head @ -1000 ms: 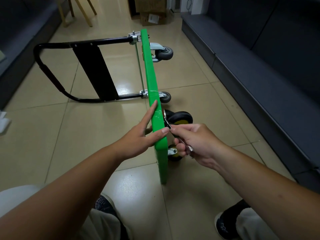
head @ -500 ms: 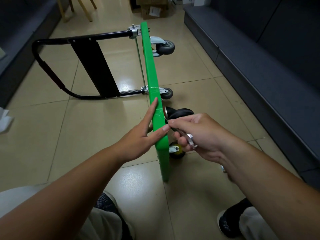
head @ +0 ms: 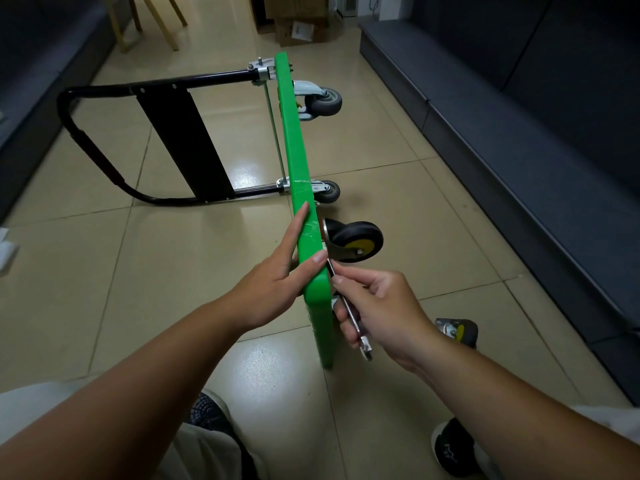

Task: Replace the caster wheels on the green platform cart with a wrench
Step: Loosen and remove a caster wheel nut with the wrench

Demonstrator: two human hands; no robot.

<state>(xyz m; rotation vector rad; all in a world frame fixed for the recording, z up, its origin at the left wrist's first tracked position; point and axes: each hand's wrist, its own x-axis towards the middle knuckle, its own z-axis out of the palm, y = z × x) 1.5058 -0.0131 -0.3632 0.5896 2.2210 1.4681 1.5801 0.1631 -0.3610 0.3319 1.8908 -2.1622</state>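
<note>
The green platform cart (head: 294,147) stands on its side edge on the tiled floor, its black folding handle (head: 104,161) lying out to the left. My left hand (head: 277,271) rests on the deck's top edge near its close end, fingers straight and thumb over the rim. My right hand (head: 377,306) grips a silver wrench (head: 349,313), whose upper end reaches to the base of a black caster with a yellow hub (head: 353,240) on the deck's underside. Two grey casters (head: 323,102) (head: 329,192) sit farther along.
A loose caster (head: 457,332) lies on the floor behind my right wrist. A dark low bench (head: 519,150) runs along the right, another dark unit along the left. Cardboard boxes (head: 301,26) and wooden legs (head: 152,19) stand at the far end. My shoes (head: 450,448) are near.
My right hand has drawn back down and toward me along the wrench, swinging its handle lower. The loose caster behind my wrist has come into sight. My left hand stays on the deck edge.
</note>
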